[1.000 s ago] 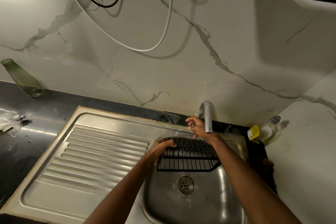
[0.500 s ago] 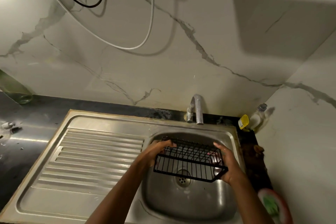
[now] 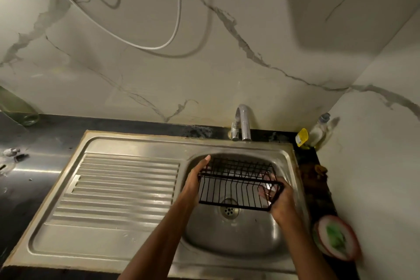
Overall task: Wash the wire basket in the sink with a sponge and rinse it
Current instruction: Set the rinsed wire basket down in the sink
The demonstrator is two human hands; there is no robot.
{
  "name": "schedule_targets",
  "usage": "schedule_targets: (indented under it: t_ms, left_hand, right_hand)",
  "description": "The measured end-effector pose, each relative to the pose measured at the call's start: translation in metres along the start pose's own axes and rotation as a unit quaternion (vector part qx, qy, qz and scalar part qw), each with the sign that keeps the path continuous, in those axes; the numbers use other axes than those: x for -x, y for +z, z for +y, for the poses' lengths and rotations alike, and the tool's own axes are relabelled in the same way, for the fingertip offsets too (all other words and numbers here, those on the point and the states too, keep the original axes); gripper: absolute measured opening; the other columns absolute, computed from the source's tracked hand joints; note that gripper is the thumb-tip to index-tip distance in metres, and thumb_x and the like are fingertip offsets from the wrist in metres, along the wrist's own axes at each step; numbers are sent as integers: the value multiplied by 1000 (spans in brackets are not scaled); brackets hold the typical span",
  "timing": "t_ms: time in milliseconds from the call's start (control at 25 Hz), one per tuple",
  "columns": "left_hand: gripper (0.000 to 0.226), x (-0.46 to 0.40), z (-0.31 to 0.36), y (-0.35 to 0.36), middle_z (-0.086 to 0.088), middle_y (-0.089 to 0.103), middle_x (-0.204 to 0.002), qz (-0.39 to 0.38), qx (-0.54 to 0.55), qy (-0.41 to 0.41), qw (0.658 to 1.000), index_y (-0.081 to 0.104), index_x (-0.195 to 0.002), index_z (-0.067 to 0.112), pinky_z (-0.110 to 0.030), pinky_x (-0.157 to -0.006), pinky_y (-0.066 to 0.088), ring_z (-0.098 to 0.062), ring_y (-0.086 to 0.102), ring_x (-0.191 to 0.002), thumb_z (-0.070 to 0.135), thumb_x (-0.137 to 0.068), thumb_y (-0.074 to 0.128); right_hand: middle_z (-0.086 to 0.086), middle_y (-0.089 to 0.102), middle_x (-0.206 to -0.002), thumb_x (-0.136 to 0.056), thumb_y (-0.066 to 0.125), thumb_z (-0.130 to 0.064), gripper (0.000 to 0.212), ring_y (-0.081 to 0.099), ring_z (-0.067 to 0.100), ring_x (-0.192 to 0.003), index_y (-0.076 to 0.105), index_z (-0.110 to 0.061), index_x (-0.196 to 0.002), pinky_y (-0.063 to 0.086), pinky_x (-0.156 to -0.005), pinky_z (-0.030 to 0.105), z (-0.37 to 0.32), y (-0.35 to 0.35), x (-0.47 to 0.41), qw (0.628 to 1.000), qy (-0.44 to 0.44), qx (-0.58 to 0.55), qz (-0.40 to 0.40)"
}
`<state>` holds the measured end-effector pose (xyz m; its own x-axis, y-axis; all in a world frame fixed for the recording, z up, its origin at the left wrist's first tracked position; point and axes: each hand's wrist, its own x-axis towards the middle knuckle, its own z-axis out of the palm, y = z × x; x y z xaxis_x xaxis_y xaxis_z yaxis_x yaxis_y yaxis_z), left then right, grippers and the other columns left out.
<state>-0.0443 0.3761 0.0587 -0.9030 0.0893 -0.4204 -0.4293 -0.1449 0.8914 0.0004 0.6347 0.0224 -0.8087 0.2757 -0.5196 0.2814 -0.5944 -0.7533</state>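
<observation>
Now, step in hand: positioning. Wire basket [image 3: 238, 183] held up over the bowl of the sink [image 3: 234, 241], tilted on edge so its barred side faces the camera; drain [image 3: 229, 209] visible through the bars.

Left hand [image 3: 196, 179] on the basket's left end. Fingers look fairly straight, pressed flat against the wire end, thumb side hidden behind the frame. Right hand [image 3: 276, 195] wraps the right end, fingers curled round the wires and showing through the bars. Something pale shows by those fingers; possibly wet skin catching the light, cannot say for certain.

Tap [image 3: 242, 123] stands behind the sink rim, just back of the basket. No stream of water made out in this dim view. No suds seen on the wire.

Sponge: nothing in either hand reads as one. A round dish [image 3: 338, 237] with something green in it sits on the dark desk [image 3: 34, 143] to the right of the sink, near the right forearm. Could be the scrubber; too blurred to tell.

Judgement: washing proper not yet begun, or only at the wetting stage.

Next move calls for: freeing one hand, most likely the right, while the left takes a firmer grip so the basket does not drop into the bowl; then fetching the sponge and getting water running.

Also noted: yellow-capped bottle [image 3: 317, 134] in the back corner.
</observation>
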Motion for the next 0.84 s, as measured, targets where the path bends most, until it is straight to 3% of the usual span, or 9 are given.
schedule_targets:
  t_ms: [80, 160, 240, 360, 440, 560, 680, 760, 840]
  left_hand:
    - [67, 4, 0, -2, 0, 67, -137, -4, 11, -12, 1000, 68, -126, 40, -61, -110, 46, -25, 60, -127, 80, -72, 71]
    - [73, 10, -2, -6, 4, 62, -144, -28, 7, 19, 999, 59, -140, 39, -54, -111, 47, -20, 57, -134, 73, -77, 71]
    - [74, 16, -12, -7, 3, 63, -143, -17, 0, 26, 1000, 57, -143, 33, -48, -108, 51, -19, 59, -132, 70, -80, 68]
    - [95, 4, -33, 2, -9, 66, -136, 0, 11, -103, 995, 65, -135, 27, -59, -107, 49, -33, 61, -124, 86, -61, 72]
    - [87, -8, -41, -5, -7, 66, -138, -1, -12, -69, 998, 66, -134, 30, -62, -111, 44, -32, 60, -128, 88, -70, 66]
    - [71, 8, -37, 2, -3, 67, -137, 16, -10, -38, 999, 64, -136, 31, -58, -115, 42, -28, 60, -130, 80, -86, 57]
    - [82, 24, -43, 20, -7, 73, -121, 28, 18, -146, 989, 69, -129, 27, -48, -97, 56, -28, 68, -113, 87, -78, 45]
    - [78, 33, -34, 20, -11, 77, -114, 25, 37, -176, 983, 71, -125, 20, -45, -91, 58, -30, 70, -107, 80, -86, 43]
    - [58, 35, -15, 11, -7, 78, -107, 20, 35, -146, 988, 72, -118, 24, -48, -96, 56, -27, 70, -107, 68, -97, 41]
  right_hand:
    - [5, 77, -102, -72, 75, -37, 39, 70, 28, -104, 75, -14, -103, 53, -97, 48, -12, 6, -1, 1000, 11, 12, 14]
    - [4, 74, -116, -65, 85, -43, 61, 71, 19, -108, 70, -12, -116, 57, -95, 35, -23, -7, 7, 998, -54, -39, -2]
    - [6, 70, -123, -93, 62, -25, 26, 71, 18, -105, 68, -10, -113, 60, -85, 31, -13, -9, 8, 994, -84, -68, -32]
    - [8, 75, -108, -95, 48, -30, 27, 67, 29, -91, 72, -17, -98, 51, -69, 33, 18, -21, -1, 997, 14, 14, 68]
    - [15, 71, -116, -98, 49, -20, 22, 68, 28, -90, 71, -15, -104, 52, -78, 39, 18, -22, -8, 998, 44, 5, 39]
    - [26, 52, -142, -101, 38, -8, 38, 56, 37, -128, 64, 1, -126, 40, -114, 48, 11, -38, -1, 998, -40, -48, 13]
    - [11, 74, -114, -91, 49, -35, 37, 68, 33, -101, 73, -10, -104, 46, -78, 36, 22, -36, 4, 995, 46, 28, 90]
    - [2, 78, -87, -93, 54, -37, 32, 63, 35, -104, 76, -14, -96, 45, -78, 37, 7, -31, 13, 996, -8, 45, 83]
    - [0, 77, -86, -88, 65, -39, 27, 67, 28, -100, 77, -16, -93, 54, -84, 36, -15, -23, 25, 995, -86, 41, 14]
